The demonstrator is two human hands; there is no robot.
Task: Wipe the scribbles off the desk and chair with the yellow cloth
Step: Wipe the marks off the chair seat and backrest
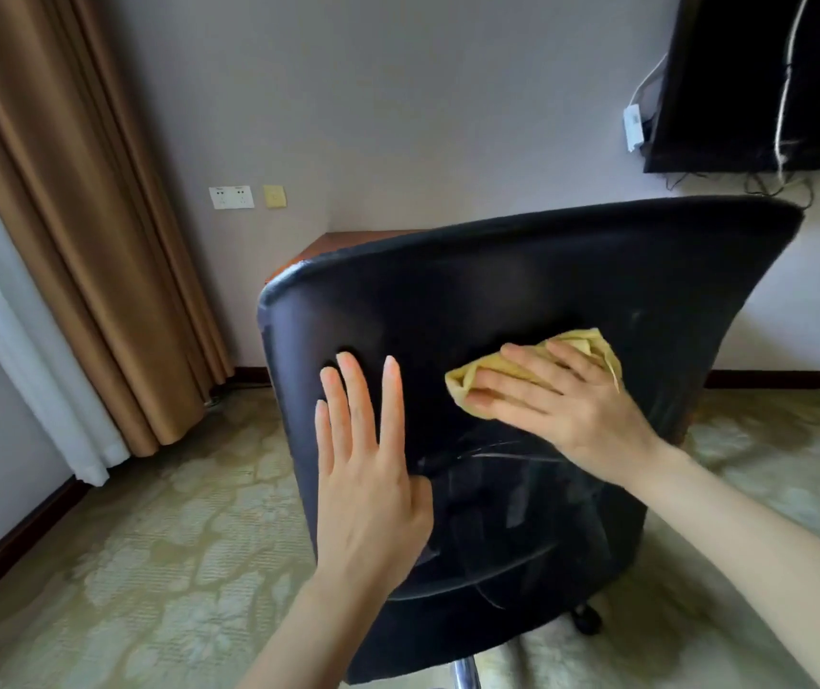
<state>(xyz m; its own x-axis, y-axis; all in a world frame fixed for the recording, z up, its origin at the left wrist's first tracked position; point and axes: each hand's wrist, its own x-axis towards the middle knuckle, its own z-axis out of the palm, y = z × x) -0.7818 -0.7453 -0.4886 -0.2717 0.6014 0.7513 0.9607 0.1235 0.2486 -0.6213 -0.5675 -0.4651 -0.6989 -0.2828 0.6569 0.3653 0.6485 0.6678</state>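
A black office chair (522, 290) fills the middle of the head view, its backrest turned toward me. My right hand (562, 405) presses a crumpled yellow cloth (587, 348) flat against the backrest, right of centre. My left hand (368, 464) lies flat on the backrest's left half, fingers spread and pointing up, holding nothing. Faint pale scribble lines (492, 455) show on the black surface just below the cloth. A corner of the reddish-brown desk (328, 243) peeks out behind the chair's top left edge; the rest of it is hidden.
Brown curtains (65, 216) with a white sheer hang at the left. Wall sockets (231, 197) sit on the grey wall. A black screen (766, 77) with cables is mounted top right. Patterned carpet (149, 564) covers the floor. A chair castor (587, 619) shows at the bottom.
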